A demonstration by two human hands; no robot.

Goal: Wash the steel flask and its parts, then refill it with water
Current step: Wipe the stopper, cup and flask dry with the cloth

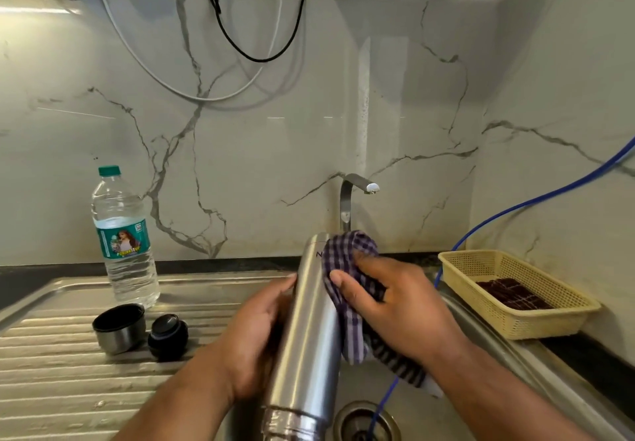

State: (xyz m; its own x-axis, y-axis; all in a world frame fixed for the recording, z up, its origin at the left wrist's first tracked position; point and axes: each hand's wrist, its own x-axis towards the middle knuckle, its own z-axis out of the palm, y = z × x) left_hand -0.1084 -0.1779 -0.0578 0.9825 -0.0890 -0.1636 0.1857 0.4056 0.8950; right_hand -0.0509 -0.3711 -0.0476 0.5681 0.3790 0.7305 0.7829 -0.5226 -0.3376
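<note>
- Steel flask (309, 320): centre of the frame, tilted, threaded neck toward the lower edge, above the sink drain (347, 420).
- Left hand (254, 344): fingers wrapped round the flask's left side, clamped on it.
- Right hand (395, 303): fingers and thumb closed on a checked cloth (347, 251), pressing it against the flask's right side.
- Steel cup (118, 329) and black stopper (168, 336): lower left, side by side on the drainboard (51, 372).
- Plastic water bottle (125, 244): upright, left of centre.
</note>
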